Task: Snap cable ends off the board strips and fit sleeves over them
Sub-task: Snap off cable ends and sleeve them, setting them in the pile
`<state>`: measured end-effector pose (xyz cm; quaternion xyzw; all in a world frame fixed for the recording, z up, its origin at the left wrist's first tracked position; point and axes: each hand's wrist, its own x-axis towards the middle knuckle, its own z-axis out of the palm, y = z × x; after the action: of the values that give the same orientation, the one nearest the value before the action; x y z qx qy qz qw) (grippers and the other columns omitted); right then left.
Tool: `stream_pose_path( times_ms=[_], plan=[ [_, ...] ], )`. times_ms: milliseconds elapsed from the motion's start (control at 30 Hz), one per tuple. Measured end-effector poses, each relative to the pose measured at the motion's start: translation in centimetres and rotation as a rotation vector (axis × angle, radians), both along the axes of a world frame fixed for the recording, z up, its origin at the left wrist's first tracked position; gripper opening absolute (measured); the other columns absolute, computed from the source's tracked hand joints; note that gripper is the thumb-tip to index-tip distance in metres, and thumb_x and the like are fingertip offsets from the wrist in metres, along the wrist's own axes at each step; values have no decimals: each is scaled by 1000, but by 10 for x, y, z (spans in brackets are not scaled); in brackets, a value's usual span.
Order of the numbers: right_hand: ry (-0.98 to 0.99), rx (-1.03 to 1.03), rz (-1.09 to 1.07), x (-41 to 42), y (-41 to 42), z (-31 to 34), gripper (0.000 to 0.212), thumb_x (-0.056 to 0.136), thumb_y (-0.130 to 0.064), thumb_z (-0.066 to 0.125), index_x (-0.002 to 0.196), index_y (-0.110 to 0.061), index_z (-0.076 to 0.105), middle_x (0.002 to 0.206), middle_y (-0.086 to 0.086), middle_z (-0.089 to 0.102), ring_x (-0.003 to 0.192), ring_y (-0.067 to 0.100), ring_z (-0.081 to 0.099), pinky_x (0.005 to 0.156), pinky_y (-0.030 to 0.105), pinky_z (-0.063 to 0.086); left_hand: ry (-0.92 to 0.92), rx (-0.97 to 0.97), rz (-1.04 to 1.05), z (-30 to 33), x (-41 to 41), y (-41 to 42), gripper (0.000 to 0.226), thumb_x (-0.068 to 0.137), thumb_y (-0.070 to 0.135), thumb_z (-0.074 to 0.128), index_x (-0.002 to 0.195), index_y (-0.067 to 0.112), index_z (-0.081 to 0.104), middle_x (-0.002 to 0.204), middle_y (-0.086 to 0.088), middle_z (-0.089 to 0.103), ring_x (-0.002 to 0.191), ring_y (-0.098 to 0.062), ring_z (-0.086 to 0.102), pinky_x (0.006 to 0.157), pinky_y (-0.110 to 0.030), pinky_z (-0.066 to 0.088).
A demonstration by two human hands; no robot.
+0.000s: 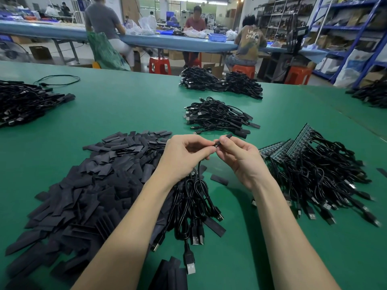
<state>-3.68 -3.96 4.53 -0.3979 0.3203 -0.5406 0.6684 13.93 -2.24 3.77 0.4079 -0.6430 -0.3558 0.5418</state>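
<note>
Green mat: table top (129, 105), the landmark for all below.
Left hand (186, 151): above mat centre, fingers curled, pinching a black cable (200, 170) near its end.
Right hand (236, 153): touching the left at the fingertips, pinching a black sleeve (225, 138) at that cable end.
Loose sleeves (94, 185): heaped on the mat's left.
Board strips (293, 145): on the mat's right, cables attached.
Sleeved cables (217, 118): pile toward the mat's far side.
</note>
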Motion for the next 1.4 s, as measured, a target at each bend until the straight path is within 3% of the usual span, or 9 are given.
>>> stream_pose_path(
  times_ms=[267, 600, 767, 933, 1033, 1167, 1267, 1400],
  plan=[
    [-25, 9, -10, 3, -1, -1, 31, 77, -18, 76, 99, 3, 69, 91, 10, 75, 78, 12, 71, 73, 17, 57, 59, -10, 16, 0, -3, 2, 8, 80, 13, 84, 83, 13, 77, 75, -1, 77, 68, -18, 73, 70, -24, 56],
    [116, -52, 36, -3, 0, -1, 21, 77, -24, 79, 91, -10, 74, 95, 7, 76, 79, 10, 71, 70, 18, 56, 25, -18, 6, 1, -4, 2, 9, 79, 13, 85, 82, 10, 77, 77, -6, 77, 71, -26, 75, 76, -39, 62],
    [241, -94, 64, -2, 3, 2, 19, 76, -28, 79, 89, -15, 73, 93, 5, 76, 79, 9, 70, 67, 18, 53, 0, -20, 5, 0, -3, 4, 18, 79, 14, 84, 84, 17, 67, 72, -4, 76, 69, -22, 76, 71, -25, 57],
    [344, -101, 44, -4, 1, 4, 16, 76, -28, 80, 81, -16, 71, 74, -2, 65, 66, 7, 53, 64, 20, 41, -4, -34, 17, -1, -3, 1, 21, 79, 21, 84, 81, 21, 63, 71, -3, 76, 69, -21, 76, 72, -26, 57],
    [265, -86, 35, -4, 2, 1, 15, 79, -24, 78, 88, -14, 71, 75, -1, 66, 66, 11, 48, 63, 19, 42, 14, -20, -1, -2, -5, 0, 18, 79, 22, 84, 83, 22, 66, 74, -5, 76, 71, -22, 76, 74, -29, 59],
    [228, -131, -43, 0, 2, 0, 28, 87, -16, 76, 114, -18, 69, 88, 14, 75, 70, 18, 63, 70, 24, 54, 88, 52, -43, -4, -5, 0, 15, 82, 16, 82, 87, 21, 69, 79, -7, 78, 77, -24, 77, 78, -29, 58],
    [230, -177, -91, 2, 1, 0, 25, 89, -14, 75, 113, -20, 73, 94, 18, 76, 77, 25, 71, 73, 28, 57, 194, 103, -61, -3, -6, 1, 14, 83, 11, 81, 85, 21, 71, 80, -13, 77, 78, -27, 75, 77, -30, 58],
    [195, -184, -127, 4, 0, -4, 24, 87, -10, 77, 109, -21, 76, 98, 16, 76, 83, 26, 73, 84, 37, 60, 201, 141, -31, -3, -9, 1, 11, 85, 6, 78, 86, 14, 70, 80, -15, 77, 78, -33, 72, 80, -37, 61]
  ],
)
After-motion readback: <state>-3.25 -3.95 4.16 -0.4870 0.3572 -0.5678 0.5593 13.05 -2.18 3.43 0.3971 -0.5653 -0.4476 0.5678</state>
